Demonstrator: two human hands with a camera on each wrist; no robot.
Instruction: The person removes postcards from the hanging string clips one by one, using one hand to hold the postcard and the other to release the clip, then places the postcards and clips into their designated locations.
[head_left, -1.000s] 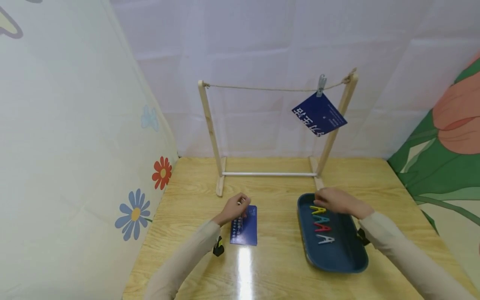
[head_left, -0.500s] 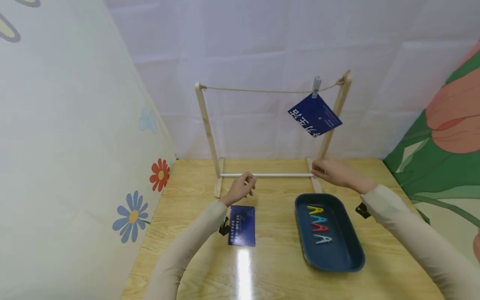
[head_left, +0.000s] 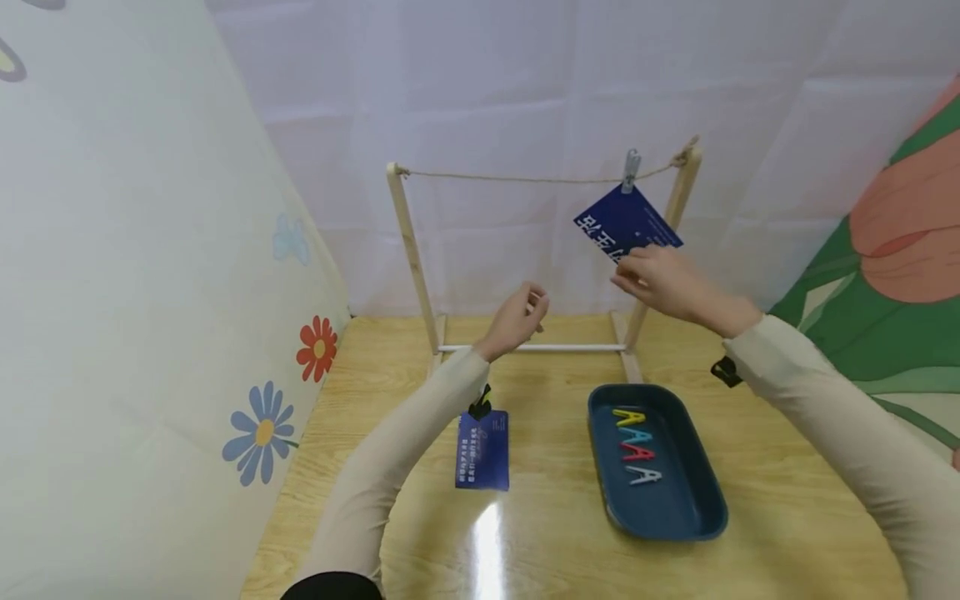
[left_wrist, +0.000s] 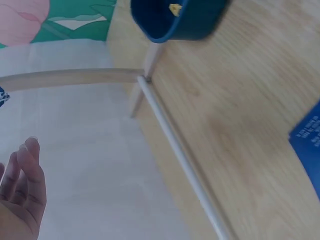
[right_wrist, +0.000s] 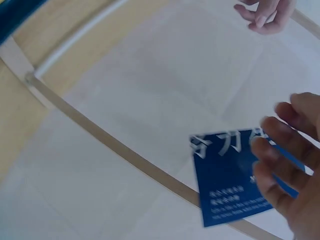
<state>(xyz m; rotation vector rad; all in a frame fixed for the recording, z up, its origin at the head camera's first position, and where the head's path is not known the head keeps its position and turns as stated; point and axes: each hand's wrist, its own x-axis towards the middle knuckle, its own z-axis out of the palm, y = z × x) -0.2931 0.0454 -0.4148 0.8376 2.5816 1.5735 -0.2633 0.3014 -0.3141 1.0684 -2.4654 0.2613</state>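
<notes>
The person's right hand (head_left: 660,279) is reaching up to the blue card (head_left: 624,223) that is hanging by a grey clip (head_left: 632,169) from the string (head_left: 517,178) of a small wooden rack (head_left: 408,250). Its fingers are loosely spread right at the card's lower corner; from the wrist view they are lying across the card (right_wrist: 240,175), but I cannot tell whether they are pinching it or only touching it. The rack's right post is standing just behind this hand.

The left hand (head_left: 517,317) is hovering in the air to the left of the right hand, below the string and in front of the rack's white crossbar (head_left: 532,347). Its fingers are curling loosely inward and holding nothing.

Below and nearer the person than the left hand, a second blue card (head_left: 482,450) is lying flat on the wooden table (head_left: 555,517), partly under the left sleeve. Below the right hand a dark blue tray (head_left: 697,508) is sitting on the table, holding four pegs in a row: a yellow peg (head_left: 628,417), a blue peg (head_left: 635,435), a red peg (head_left: 637,452) and a white peg (head_left: 645,476). Flowered cloth is hanging at both sides, well apart from the hands.
</notes>
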